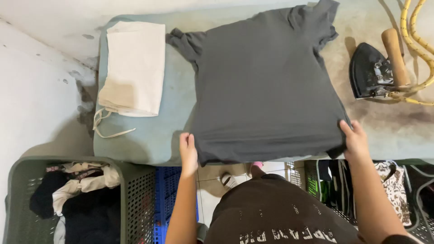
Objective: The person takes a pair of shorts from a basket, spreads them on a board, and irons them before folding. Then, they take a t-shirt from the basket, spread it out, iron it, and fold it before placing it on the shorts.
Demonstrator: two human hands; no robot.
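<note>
So, the dark grey short-sleeved cotton t-shirt is lying flat on the pale blue-green padded ironing surface, neck end far, hem end near and hanging a touch over the near edge. The left hand has the near left corner of the hem, fingers curled down over the fabric and closed on it, and the right hand is doing the same at the near right corner, thumb on top, fingers tucked under where I can't really see them. My read: this thing is light and totally floppy, no stiffness at all, so it'll sag and fold wherever it isn't supported. Not slippery, not fragile, though it wrinkles if you bunch it. Pinching both hem corners looks like the sensible grip, since that keeps the bottom edge taut and the body flat. Off to the far left sits a folded cream cloth with drawstrings, well apart from the shirt. On the right is a black iron with a wooden handle and a yellow braided cord, near the shirt's right edge but not touching. A grey-green laundry basket of clothes sits near left, below the board.
</note>
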